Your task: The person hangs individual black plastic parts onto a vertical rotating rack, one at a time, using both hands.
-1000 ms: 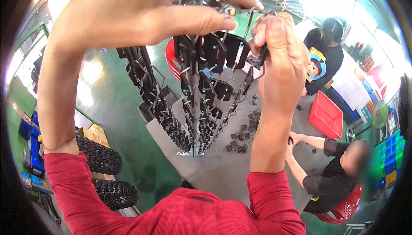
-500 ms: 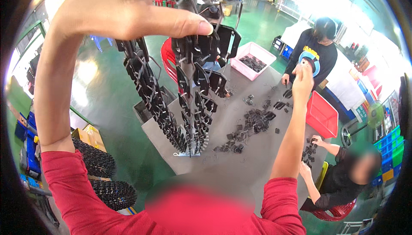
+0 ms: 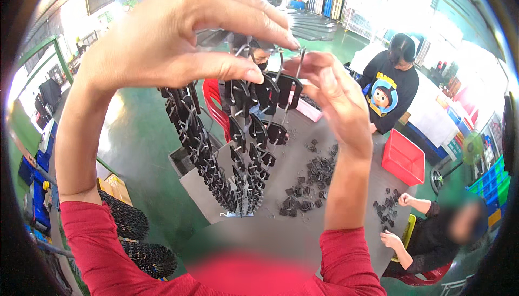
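Observation:
A tall wire rack (image 3: 200, 150) hung with many small black square pieces rises in front of me, its rows of hooks narrowing downward. At its top, my left hand (image 3: 189, 42) curls around the upper wire hooks, with the thumb and fingertips against them. My right hand (image 3: 340, 101) is raised at the rack's right side, its fingers smeared by motion beside a wire hook and a black square piece (image 3: 291, 92). Whether its fingers grip anything is hard to make out. Loose black pieces (image 3: 313, 182) lie heaped on the grey table (image 3: 216, 188) below.
A red bin (image 3: 404, 156) stands on the right; a pink bin (image 3: 305, 108) is partly behind my right hand. One person (image 3: 392, 80) stands across the table. Another (image 3: 448, 231) sits at right handling black pieces; a third is behind the rack. More loaded racks (image 3: 127, 220) lie at lower left.
My right hand has come left from above the table's right side to the rack's upper hooks. My left hand stays at the rack's top, its thumb and fingers closer together. The view has tilted upward.

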{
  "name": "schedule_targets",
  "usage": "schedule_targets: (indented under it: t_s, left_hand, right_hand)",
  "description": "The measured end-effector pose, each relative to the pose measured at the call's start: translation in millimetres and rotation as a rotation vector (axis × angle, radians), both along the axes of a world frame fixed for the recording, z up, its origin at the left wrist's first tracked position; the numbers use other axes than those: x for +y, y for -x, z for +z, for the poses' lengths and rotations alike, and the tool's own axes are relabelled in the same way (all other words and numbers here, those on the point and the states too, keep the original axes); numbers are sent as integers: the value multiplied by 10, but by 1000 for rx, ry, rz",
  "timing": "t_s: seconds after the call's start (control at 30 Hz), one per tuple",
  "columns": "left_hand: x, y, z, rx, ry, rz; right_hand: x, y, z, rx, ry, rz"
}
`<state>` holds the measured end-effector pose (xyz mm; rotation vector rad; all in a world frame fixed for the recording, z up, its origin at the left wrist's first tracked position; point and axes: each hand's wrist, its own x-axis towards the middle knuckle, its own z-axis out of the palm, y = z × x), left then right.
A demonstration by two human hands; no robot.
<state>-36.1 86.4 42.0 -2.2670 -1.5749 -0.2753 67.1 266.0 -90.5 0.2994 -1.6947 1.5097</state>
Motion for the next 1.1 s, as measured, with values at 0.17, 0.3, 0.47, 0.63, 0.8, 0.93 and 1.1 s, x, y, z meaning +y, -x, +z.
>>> schedule_targets:
  t_s: [0.17,0.3,0.47,0.63,0.8,0.93,1.1]
  left_hand:
    - [14,133,-46,-16,-55,-49]
    - [-27,105,-26,-16,-58,-32]
    - [-33,125,-42,-8,-72,-38]
    - [-24,1,-38,36,-60,43]
    - [-3,5,-35,16,-44,27]
    - [19,93,-46,43,-85,30]
    - [-6,240,34,4,41,-52]
  right_hand:
    - [-9,416,46,206,9,882]
    - [-99,461,51,249,67,876]
    - [-172,325,91,323,5,555]
    - [-345,116,115,456,-215,-327]
    - [-436,54,83,464,-273,-635]
    - [-192,-29,-82,308,-313,-943]
    - [741,-189,-454,69,-212,-1110]
